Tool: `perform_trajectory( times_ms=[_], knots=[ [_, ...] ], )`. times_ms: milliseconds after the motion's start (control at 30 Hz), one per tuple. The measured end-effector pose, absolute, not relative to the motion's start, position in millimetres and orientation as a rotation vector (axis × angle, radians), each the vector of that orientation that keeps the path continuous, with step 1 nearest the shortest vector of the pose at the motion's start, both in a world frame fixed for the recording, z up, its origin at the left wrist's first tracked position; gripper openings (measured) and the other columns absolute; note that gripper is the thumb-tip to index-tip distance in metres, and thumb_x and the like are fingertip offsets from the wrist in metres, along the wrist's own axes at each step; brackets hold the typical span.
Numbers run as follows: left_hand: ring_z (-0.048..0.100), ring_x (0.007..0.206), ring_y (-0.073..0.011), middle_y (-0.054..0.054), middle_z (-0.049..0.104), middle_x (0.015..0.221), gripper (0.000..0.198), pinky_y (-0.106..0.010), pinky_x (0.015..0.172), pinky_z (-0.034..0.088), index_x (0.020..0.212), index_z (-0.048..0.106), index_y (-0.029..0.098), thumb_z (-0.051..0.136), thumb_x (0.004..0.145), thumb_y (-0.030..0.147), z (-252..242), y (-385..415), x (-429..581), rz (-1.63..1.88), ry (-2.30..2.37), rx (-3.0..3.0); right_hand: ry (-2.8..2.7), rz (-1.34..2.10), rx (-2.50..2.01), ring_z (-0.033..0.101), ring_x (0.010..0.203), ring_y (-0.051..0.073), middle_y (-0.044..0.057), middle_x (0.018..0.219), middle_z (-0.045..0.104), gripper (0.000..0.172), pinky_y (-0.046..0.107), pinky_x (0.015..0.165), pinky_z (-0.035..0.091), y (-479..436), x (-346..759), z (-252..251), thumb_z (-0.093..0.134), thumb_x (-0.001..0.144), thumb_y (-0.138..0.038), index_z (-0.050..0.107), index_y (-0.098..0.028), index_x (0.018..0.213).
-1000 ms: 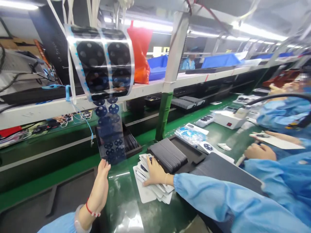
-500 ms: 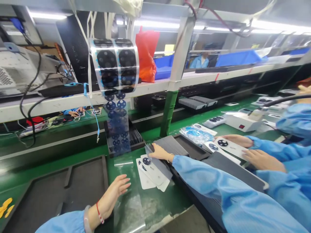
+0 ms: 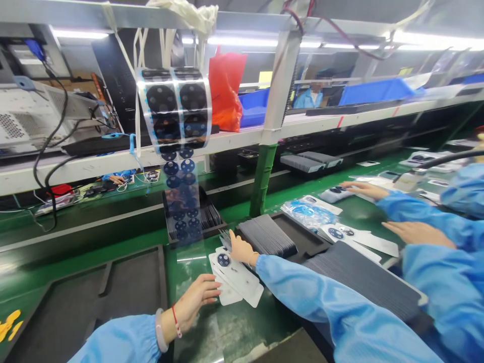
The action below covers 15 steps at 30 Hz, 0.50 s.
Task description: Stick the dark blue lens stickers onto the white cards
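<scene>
My left hand point(image 3: 194, 301) has its fingers stretched out, the tips by the left edge of a few overlapping white phone back panels point(image 3: 242, 282). The top panel carries a round dark camera-ring piece point(image 3: 223, 259). My right hand point(image 3: 242, 249) is closed at the upper end of those panels, its fingers around thin grey panels point(image 3: 225, 238) seen nearly edge-on; how many is hidden. Beside it lies a row of stacked grey panels point(image 3: 266, 234) in a black tray point(image 3: 298, 236). A clear film strip with round dark stickers point(image 3: 181, 196) hangs from a roll point(image 3: 176, 108) above.
A large black tray point(image 3: 132, 282) lies at left. On the right, a co-worker's hands point(image 3: 419, 233) are near white panels point(image 3: 372, 243) and a long grey stack point(image 3: 359, 277). A green-wrapped post point(image 3: 262, 181) rises behind, and a plastic bag point(image 3: 308, 210) lies near it.
My left hand has moved right and reached the white panels. My right hand has shifted slightly left and down with the grey panels. The co-worker's hands have left the white panel they held.
</scene>
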<state>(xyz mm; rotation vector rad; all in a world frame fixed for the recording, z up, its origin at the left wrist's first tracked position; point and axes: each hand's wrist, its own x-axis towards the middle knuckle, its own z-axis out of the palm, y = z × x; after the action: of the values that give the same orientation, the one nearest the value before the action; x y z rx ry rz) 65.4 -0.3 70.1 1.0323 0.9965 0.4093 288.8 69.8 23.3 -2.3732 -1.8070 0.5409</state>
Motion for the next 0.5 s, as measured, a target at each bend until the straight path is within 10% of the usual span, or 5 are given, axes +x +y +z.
perform_trajectory(
  times_ms=[300,500],
  knots=[
    [0.058,0.119,-0.0297,-0.022,0.055,0.133,0.046,-0.046,0.101,0.043,0.124,0.044,0.013,0.043,0.086,0.039,48,27,88,0.320,0.976,1.516,-1.751,0.669,-2.315,0.058,0.115,0.035,0.022,0.132,0.050,0.087,0.042,0.092,0.043,73,302,31,0.066,0.080,-0.034,0.018,-0.015,0.149],
    [-0.003,0.149,-0.0299,-0.016,-0.006,0.162,0.083,-0.044,0.121,0.001,0.150,0.019,0.012,0.056,0.081,0.041,30,82,141,0.285,0.960,2.213,-1.794,0.855,-2.245,0.051,0.124,0.040,0.028,0.142,0.037,0.109,0.049,0.099,0.039,72,302,32,0.074,0.075,-0.040,0.004,-0.015,0.154]
  ],
)
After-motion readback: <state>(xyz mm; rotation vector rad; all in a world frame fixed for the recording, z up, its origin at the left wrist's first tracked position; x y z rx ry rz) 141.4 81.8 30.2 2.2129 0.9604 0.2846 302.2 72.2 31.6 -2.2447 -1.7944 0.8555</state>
